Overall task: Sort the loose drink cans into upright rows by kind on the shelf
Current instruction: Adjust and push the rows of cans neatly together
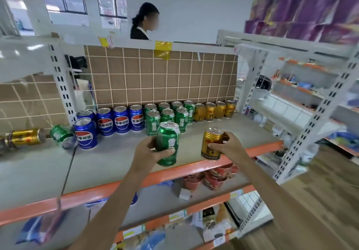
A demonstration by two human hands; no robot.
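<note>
Head view, left hand (149, 150) clasping green can (167, 143), right hand (228, 146) gold can (212, 143)

I see glossy metal on the green can (168, 143) and gold can (212, 143), matt grey shelf board (116, 156), painted white metal uprights (60, 86), smooth wood-look floor (320, 201)

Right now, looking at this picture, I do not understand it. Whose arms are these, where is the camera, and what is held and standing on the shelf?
There is no machine. A person wears a camera on the head, looking down at their own bare arms. The left hand holds a green can; the right hand holds a gold can. On the shelf stand upright rows: blue cans, green cans, gold cans. At far left, a loose gold can and a loose green can lie on their sides.
</note>
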